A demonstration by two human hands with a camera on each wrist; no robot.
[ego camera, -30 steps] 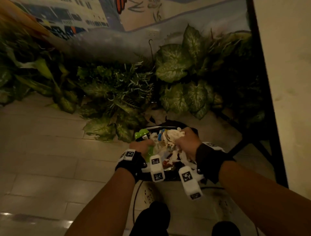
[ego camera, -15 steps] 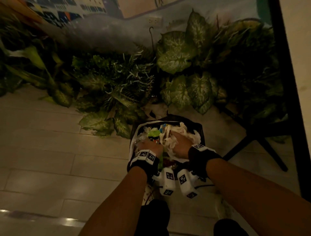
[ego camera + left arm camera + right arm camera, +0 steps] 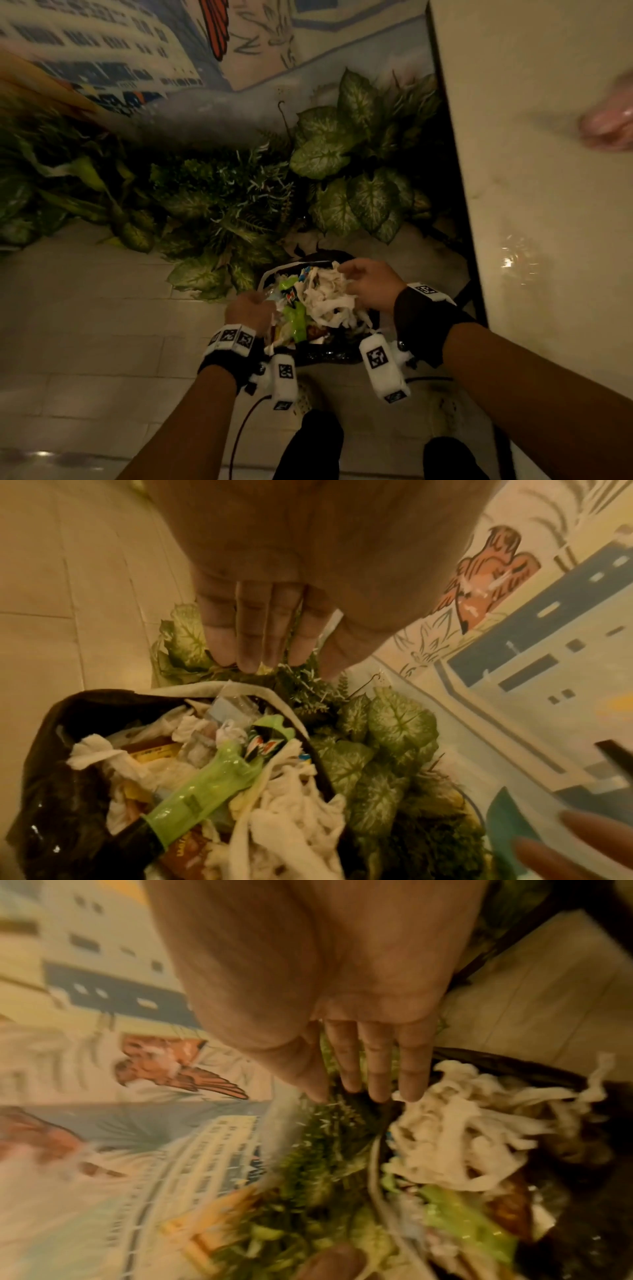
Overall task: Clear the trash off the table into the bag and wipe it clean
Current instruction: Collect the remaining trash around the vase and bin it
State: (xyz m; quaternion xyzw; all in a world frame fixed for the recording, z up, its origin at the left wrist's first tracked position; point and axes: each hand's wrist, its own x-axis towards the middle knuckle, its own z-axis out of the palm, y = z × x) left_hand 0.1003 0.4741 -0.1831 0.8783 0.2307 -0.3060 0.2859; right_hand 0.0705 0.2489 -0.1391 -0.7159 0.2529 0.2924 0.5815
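Note:
A black trash bag (image 3: 329,353) stands open on the tiled floor, stuffed with crumpled white paper (image 3: 329,298) and a bright green wrapper (image 3: 296,320). My left hand (image 3: 250,308) hovers at the bag's left rim; the left wrist view shows its fingers (image 3: 253,642) straight and empty above the bag (image 3: 68,750) and the wrapper (image 3: 205,785). My right hand (image 3: 366,284) is over the far right of the pile. In the right wrist view its fingers (image 3: 373,1074) are straight, holding nothing, just beside the paper (image 3: 445,1137).
The pale table (image 3: 531,154) runs down the right edge, with a blurred pink object (image 3: 609,126) on it and a glinting clear spot (image 3: 513,260). Leafy plants (image 3: 356,154) crowd along the mural wall right behind the bag. Light floor tiles (image 3: 85,325) spread to the left.
Both hands were pressed down into the trash close together. Now they have lifted off it and moved apart, fingers released. The view has swung to take in the table.

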